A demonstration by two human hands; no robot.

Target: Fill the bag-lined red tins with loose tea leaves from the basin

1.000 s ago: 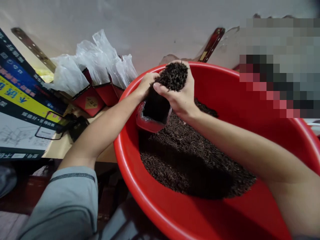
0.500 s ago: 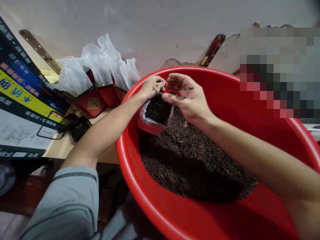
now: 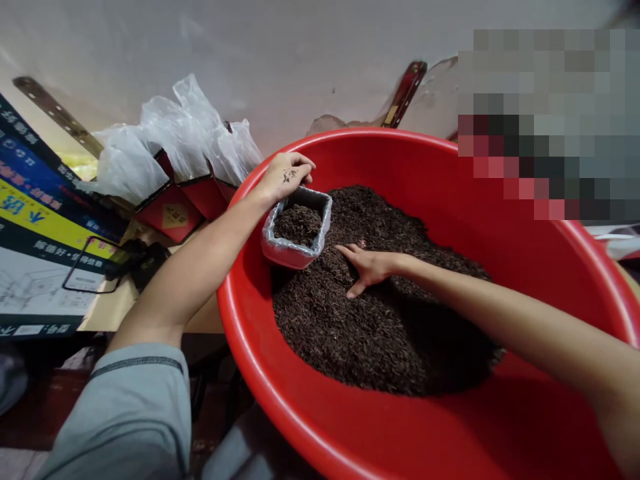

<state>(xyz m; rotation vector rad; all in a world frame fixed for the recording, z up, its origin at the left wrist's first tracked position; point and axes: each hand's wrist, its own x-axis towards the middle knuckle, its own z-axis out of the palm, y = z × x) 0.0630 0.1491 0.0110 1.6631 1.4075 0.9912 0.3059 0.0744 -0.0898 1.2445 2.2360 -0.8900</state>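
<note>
My left hand (image 3: 289, 177) has its fingers curled over the back rim of a small box (image 3: 295, 257) lined with a clear plastic bag. Dark bits stick to the back of this hand. Inside the box lies a mound of dark loose leaves (image 3: 299, 225) that look like dried tea. The box rests at the left inside a big red tub (image 3: 530, 427), on a heap of the same leaves (image 3: 345, 340). On that heap my right hand (image 3: 373, 268) is spread open, some fingertips pressed among the leaves, just right of the box.
Several red boxes (image 3: 176, 215) with clear plastic bags (image 3: 175, 137) sticking out stand left of the tub. A large printed carton (image 3: 45, 267) and a black object with a wire frame (image 3: 135, 263) are further left. A grey wall (image 3: 300, 60) rises behind.
My right hand has dropped from above the box down to the leaf heap, fingers now spread. My left hand stays at the box's rim. The leaves inside the box are now in plain view.
</note>
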